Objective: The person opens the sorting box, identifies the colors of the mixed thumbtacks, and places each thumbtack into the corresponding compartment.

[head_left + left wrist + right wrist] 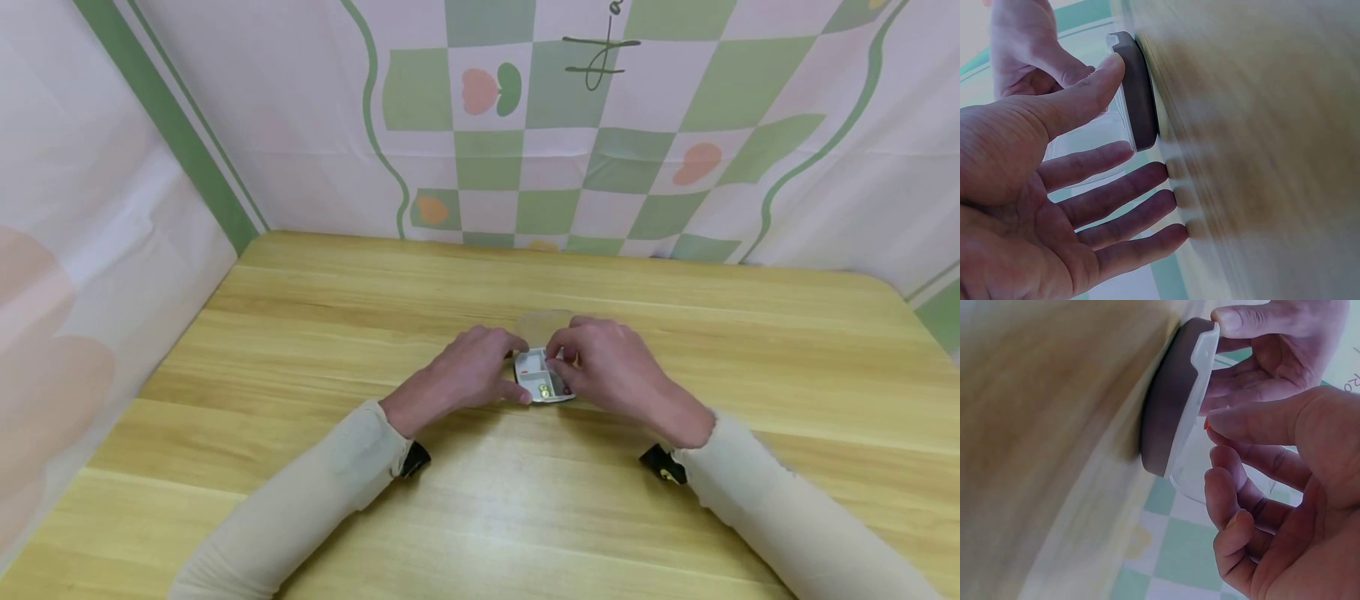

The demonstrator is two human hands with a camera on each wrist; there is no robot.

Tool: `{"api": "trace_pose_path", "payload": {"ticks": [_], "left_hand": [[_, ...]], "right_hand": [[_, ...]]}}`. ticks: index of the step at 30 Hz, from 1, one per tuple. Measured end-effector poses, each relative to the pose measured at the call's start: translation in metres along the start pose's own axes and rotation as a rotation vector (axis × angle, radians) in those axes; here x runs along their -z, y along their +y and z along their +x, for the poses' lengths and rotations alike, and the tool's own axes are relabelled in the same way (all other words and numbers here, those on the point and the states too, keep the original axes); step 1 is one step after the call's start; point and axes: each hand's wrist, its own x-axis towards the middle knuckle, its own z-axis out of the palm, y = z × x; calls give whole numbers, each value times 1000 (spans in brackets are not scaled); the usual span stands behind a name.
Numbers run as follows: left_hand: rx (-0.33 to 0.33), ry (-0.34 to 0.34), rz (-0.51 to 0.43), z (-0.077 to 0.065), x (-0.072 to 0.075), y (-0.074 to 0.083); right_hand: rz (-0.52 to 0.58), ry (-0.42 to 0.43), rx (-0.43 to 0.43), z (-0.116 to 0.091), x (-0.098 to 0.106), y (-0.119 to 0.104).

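Observation:
A small pill box (534, 363) with white compartments and a dark outer shell (1169, 406) lies on the table, its clear lid (540, 323) swung back on the far side. Yellow pills (544, 390) sit in a near compartment, and a tiny red piece (525, 372) is in the far left one. My left hand (476, 367) holds the box's left side between thumb and index finger, the other fingers stretched out. Over the box's right part, my right hand (611, 362) pinches a small red pill (1206, 424) between thumb and index finger, hiding some compartments.
The wooden table (480, 508) surrounds the box. Behind it hangs a checked green and white cloth (487, 162), with another white cloth (150, 192) along the left. A black wrist device (415, 459) shows at the left cuff, another black device (663, 463) at the right.

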Motion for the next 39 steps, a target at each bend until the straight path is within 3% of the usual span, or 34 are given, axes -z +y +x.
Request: {"api": "trace_pose_path", "payload": {"ticks": [11, 39], "left_hand": [[7, -5, 14, 0, 1, 1], [-7, -1, 5, 0, 0, 1]], "right_hand": [[6, 29, 40, 1, -5, -2], [6, 9, 24, -1, -7, -3]]}}
